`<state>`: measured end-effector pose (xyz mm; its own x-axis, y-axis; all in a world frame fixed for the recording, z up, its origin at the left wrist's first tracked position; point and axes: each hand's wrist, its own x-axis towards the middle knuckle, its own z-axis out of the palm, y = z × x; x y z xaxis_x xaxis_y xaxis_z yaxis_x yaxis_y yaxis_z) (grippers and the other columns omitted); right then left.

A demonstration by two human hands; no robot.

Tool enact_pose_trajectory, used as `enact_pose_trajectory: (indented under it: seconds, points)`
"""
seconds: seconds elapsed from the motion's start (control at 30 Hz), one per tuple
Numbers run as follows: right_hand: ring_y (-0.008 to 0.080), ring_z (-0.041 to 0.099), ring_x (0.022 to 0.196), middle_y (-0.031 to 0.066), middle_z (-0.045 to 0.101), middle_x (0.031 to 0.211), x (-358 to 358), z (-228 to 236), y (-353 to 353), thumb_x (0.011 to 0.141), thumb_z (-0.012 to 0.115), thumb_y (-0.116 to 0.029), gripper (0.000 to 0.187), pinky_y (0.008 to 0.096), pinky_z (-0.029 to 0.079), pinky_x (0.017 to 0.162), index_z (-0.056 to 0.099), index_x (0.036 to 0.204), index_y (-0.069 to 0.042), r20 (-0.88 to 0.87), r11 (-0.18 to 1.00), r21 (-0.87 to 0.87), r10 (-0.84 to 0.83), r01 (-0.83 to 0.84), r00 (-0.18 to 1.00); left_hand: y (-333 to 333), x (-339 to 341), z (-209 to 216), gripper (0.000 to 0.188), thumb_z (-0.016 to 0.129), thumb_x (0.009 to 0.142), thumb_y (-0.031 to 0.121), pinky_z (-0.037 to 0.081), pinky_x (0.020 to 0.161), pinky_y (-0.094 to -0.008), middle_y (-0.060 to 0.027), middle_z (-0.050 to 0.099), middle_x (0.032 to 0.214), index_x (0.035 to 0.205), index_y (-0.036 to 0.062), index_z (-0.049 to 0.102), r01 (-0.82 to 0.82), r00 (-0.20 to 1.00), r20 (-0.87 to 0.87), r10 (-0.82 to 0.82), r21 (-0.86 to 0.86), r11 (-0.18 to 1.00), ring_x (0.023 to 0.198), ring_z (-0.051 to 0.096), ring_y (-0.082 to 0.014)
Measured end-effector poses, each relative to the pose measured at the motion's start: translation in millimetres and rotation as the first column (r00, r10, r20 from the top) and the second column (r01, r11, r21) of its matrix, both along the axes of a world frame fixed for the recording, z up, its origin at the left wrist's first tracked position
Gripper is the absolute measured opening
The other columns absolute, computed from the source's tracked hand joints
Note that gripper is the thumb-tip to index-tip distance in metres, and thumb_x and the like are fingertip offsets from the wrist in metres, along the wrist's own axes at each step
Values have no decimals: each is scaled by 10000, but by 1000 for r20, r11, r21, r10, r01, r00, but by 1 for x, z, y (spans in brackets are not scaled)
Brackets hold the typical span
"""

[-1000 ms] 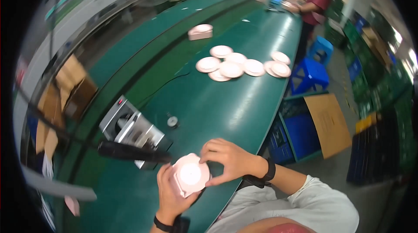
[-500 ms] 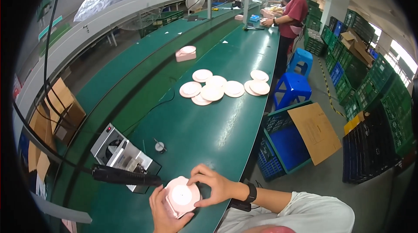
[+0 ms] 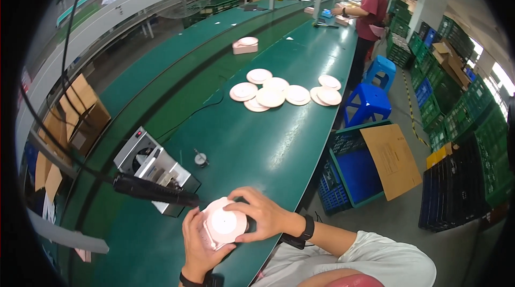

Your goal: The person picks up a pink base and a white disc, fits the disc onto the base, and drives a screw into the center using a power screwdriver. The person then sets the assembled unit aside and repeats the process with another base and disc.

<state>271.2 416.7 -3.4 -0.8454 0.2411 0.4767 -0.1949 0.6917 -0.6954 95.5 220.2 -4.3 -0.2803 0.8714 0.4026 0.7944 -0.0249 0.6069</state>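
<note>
Around two to three o'clock from the pink round piece (image 3: 224, 221), a teal crate (image 3: 341, 181) stands on the floor (image 3: 375, 214), blue inside, with one cardboard sheet (image 3: 392, 161) leaning across its right side; at ten o'clock sits a cardboard box (image 3: 92, 125), its contents hard to make out. The green tabletop (image 3: 252, 153) runs away toward one o'clock, where a co-worker in red (image 3: 373, 5) stands along its edge. Two blue stools lie between one and two o'clock; one grey machine (image 3: 155, 169) is at ten. Nine pale discs (image 3: 271, 97), several overlapping, rest at one o'clock, and one pink box (image 3: 245, 48) at twelve. The left hand (image 3: 199, 247) cups the piece above the tabletop, fingers curled round its left side; the right hand's (image 3: 264, 217) fingers and thumb pinch its right rim.
</note>
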Motion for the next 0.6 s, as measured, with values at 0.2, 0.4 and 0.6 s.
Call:
enact_pose_trajectory:
  seconds: [0.2, 0.4, 0.6]
  points:
    - [429, 543, 1306, 244, 523, 1435, -17, 7, -10, 715, 895, -370, 745, 507, 464, 1068, 628, 1326, -39, -81, 993, 116, 42, -32, 996, -5, 2, 5, 1069, 963, 626, 482, 400, 1120, -542, -303, 454, 1461, 1424, -18, 457, -27, 998, 52, 26, 19, 999, 1328, 478, -479]
    - [415, 573, 1231, 220, 560, 1360, -2, -3, 4, 656, 925, -407, 760, 499, 467, 1076, 661, 1262, -31, 12, 996, 30, -87, 87, 996, 0, -4, 3, 1091, 971, 605, 487, 410, 1120, -531, -302, 461, 1466, 1434, -7, 464, 4, 1000, 23, -5, 28, 1000, 1327, 499, -464]
    - [391, 584, 1127, 200, 582, 1221, -17, 10, 0, 626, 936, -407, 698, 492, 479, 1045, 677, 1149, -23, -26, 997, 71, -39, 40, 999, -5, -8, 19, 827, 920, 707, 415, 433, 1077, -499, -249, 543, 1357, 1315, 6, 538, -90, 996, -4, 91, 63, 994, 1270, 525, -447]
